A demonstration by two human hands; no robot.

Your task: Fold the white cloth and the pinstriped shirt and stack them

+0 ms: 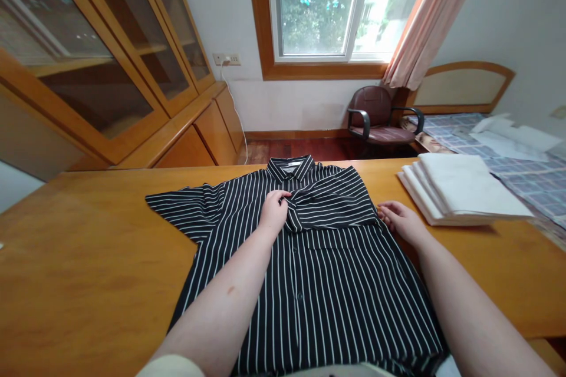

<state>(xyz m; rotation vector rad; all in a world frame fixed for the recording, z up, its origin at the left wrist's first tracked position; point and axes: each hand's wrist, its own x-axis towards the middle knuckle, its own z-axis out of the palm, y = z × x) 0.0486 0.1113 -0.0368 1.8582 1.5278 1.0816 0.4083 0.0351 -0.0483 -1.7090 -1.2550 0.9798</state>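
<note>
left hand (274,212) seemingly pinches shirt (309,288)

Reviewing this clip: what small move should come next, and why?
Likely fold the spread sleeve inward: the left hand holds the folded sleeve across the shirt, the right hand rests at that folded edge, and only this sleeve lies open.

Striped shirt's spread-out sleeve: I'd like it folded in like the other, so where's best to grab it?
Pinch the sleeve at its outer hem, probably with the left hand, coming from the left over the table. It lies flat, that hem free and pointing away from the shirt.
</note>
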